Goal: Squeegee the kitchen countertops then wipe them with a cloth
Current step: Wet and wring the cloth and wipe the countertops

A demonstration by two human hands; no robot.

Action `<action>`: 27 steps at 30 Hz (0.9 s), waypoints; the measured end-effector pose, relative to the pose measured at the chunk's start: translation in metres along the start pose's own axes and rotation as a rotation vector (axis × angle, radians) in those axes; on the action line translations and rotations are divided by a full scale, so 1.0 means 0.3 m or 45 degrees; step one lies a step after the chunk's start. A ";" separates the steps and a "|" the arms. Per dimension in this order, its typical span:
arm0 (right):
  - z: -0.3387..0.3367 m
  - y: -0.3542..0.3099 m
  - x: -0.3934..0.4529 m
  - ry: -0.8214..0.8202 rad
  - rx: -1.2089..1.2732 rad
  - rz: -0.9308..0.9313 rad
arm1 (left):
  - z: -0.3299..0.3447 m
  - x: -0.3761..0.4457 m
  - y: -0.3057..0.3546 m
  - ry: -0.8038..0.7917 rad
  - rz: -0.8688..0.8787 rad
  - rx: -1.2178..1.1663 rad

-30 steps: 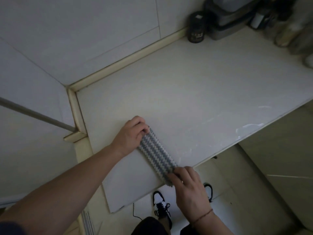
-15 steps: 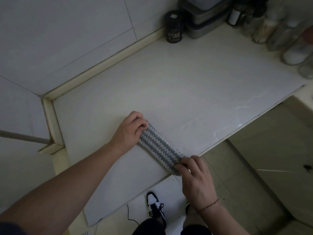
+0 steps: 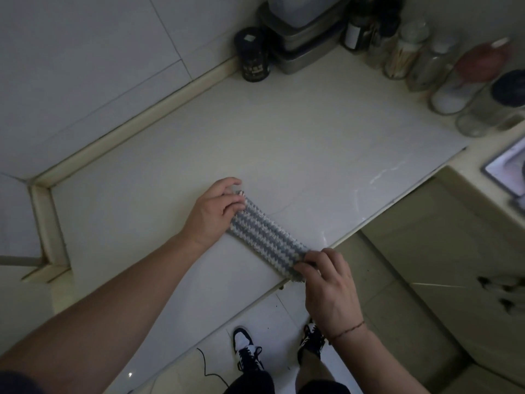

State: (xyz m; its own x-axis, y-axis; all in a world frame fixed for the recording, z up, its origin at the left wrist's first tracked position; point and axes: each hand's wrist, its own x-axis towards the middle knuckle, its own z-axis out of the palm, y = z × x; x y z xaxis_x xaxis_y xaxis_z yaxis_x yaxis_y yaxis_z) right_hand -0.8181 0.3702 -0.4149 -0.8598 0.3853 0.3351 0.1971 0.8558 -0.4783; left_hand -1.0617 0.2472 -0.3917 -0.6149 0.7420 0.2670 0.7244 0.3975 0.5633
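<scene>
A grey-and-white zigzag cloth [image 3: 265, 239], folded into a long strip, lies on the pale countertop [image 3: 284, 143] near its front edge. My left hand [image 3: 214, 211] grips the strip's far end with curled fingers. My right hand [image 3: 329, 285] pinches the near end, which reaches the counter's front edge. The strip is stretched flat between both hands. No squeegee is in view.
A black canister [image 3: 253, 55] and stacked metal containers [image 3: 301, 44] stand at the back wall. Several glass jars and bottles [image 3: 443, 78] line the right side. A sink corner [image 3: 508, 169] shows far right. Wet streaks [image 3: 383, 174] mark the counter. A raised beige lip [image 3: 133, 118] borders the back and left.
The view has swung right, bringing the jars and sink into sight. Both hands keep their hold on the cloth and have slid it a little to the right along the counter.
</scene>
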 end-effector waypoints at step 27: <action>-0.103 0.322 0.123 0.204 -0.081 -0.006 | 0.151 0.276 0.095 -0.179 0.204 -0.161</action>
State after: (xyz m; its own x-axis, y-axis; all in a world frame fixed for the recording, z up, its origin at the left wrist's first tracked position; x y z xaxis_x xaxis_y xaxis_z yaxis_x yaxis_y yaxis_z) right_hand -0.8162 0.4778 -0.4238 -0.7757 0.4268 0.4649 0.2266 0.8759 -0.4260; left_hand -1.0777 0.3444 -0.3890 -0.4391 0.8617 0.2544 0.7592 0.2044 0.6180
